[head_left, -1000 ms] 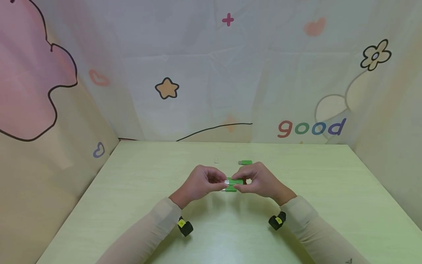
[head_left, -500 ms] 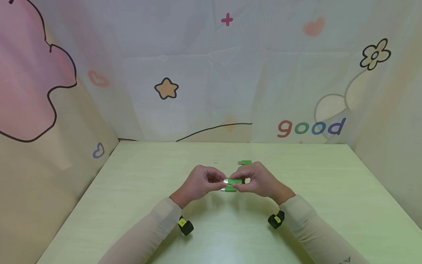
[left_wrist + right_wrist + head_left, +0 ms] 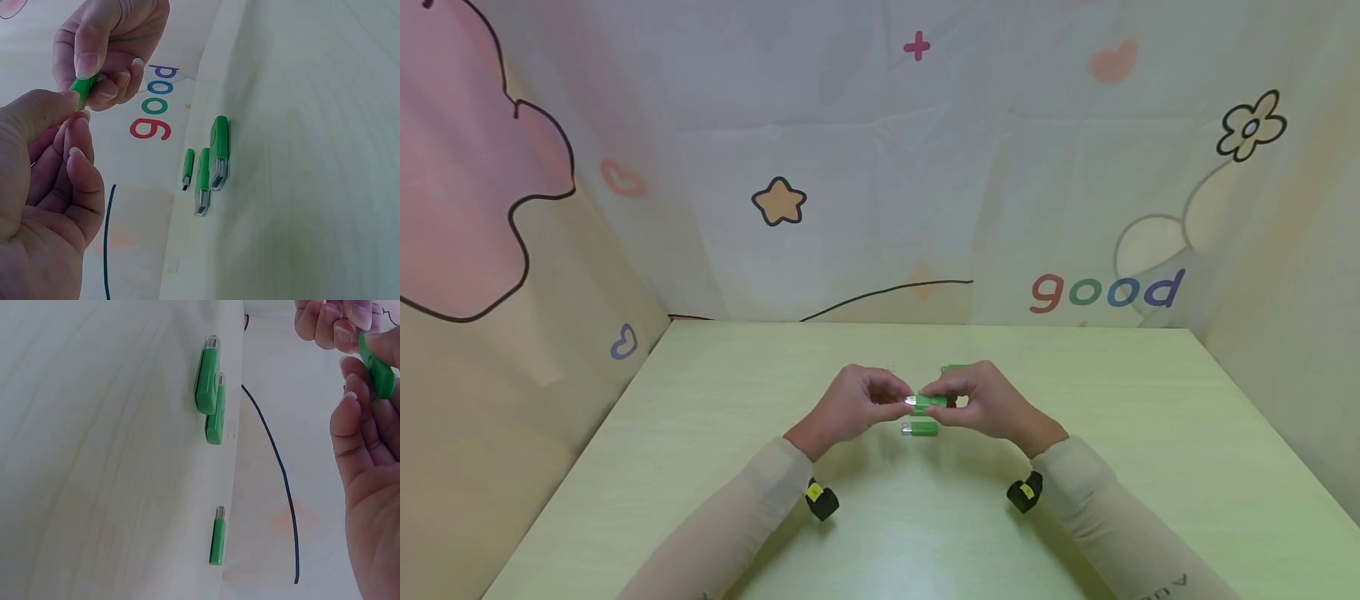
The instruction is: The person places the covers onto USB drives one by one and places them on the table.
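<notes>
Pinching one green plastic USB stick (image 3: 932,402) in left hand (image 3: 859,406) and right hand (image 3: 992,402), near three green sticks (image 3: 219,140), one clear piece (image 3: 174,265).

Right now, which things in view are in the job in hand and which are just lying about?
In the job:
held green stick
left hand and right hand, both gripping it

Lying on the table:
near capped stick
second capped stick
uncapped stick, farther back
small clear piece
The sticks look alike, so these may belong too.
</notes>
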A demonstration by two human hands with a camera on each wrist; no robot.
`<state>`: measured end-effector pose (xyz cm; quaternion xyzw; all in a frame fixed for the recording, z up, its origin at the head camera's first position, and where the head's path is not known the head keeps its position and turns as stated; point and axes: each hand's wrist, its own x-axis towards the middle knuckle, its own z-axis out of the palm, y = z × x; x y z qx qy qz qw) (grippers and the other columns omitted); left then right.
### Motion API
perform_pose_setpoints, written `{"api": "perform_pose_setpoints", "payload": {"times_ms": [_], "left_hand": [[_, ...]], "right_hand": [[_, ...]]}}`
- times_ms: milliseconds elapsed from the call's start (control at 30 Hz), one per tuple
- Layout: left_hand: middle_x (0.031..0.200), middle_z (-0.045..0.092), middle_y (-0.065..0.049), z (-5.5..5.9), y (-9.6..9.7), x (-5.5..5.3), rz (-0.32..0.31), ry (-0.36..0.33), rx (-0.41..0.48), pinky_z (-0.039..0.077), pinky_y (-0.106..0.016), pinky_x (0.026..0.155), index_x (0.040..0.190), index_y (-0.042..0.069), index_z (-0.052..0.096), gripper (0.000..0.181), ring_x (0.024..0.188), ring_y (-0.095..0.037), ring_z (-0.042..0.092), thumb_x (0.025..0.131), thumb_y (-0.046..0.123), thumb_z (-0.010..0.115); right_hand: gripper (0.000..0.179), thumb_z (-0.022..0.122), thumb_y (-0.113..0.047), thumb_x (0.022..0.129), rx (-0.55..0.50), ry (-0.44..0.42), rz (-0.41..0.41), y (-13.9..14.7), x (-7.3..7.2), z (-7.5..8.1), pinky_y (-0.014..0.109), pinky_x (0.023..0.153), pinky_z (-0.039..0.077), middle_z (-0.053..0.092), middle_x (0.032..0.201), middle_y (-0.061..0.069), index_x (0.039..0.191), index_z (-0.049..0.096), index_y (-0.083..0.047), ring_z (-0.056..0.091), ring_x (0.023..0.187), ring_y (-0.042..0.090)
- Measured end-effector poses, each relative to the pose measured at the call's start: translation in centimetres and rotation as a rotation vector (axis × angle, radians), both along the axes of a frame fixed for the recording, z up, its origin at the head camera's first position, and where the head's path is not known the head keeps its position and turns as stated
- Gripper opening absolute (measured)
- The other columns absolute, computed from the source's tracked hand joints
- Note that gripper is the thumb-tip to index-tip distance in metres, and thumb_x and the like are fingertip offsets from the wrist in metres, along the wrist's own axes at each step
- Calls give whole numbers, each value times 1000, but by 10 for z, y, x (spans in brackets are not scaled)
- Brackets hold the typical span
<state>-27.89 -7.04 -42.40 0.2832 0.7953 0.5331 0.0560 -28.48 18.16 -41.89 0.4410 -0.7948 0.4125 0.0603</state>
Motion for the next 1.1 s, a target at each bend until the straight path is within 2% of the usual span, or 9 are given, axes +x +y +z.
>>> {"api": "perform_pose_setpoints", "payload": {"times_ms": [167,367,567,767,900,1100], "left_hand": [[90,76,-6,0,1,-6,3,-12,-15,54,-22,66,101,8,79,14,73,-14,65,88,13,82],[88,75,-2,-4,2,-17,31,11,-46,55,-23,69,100,12,78,13,75,-13,66,88,14,81],[88,74,0,-7,3,-26,51,35,-116,56,-24,72,100,13,78,12,77,-12,67,90,17,80],[86,72,2,-12,5,-35,52,93,-224,56,-23,72,98,11,76,9,76,-10,65,90,15,79],[85,71,3,-15,7,-44,45,124,-289,55,-22,71,99,11,76,11,76,-9,63,90,15,79],[85,72,3,-13,11,-55,45,154,-344,55,-23,73,100,10,76,12,77,-10,64,90,15,80]], "right_hand": [[21,83,-10,85,28,-2,-40,2,-4,0,29,55,51,75,84,-6,106,81,-12,60,65,4],[19,84,-9,84,48,4,-89,7,-13,-2,28,58,53,75,83,-7,103,81,-11,60,66,5],[16,84,-11,84,73,-6,-119,9,-23,-7,26,58,52,74,81,-8,101,81,-12,59,67,6],[17,84,-10,84,75,-6,-132,5,-31,-12,25,61,53,75,82,-5,100,82,-9,60,68,4],[17,85,-12,84,91,-37,-161,4,-36,-15,23,63,54,77,85,-2,100,82,-9,62,69,4],[18,84,-20,85,191,-135,-266,3,-45,-17,22,68,55,78,90,-4,102,82,-13,64,72,6]]}}
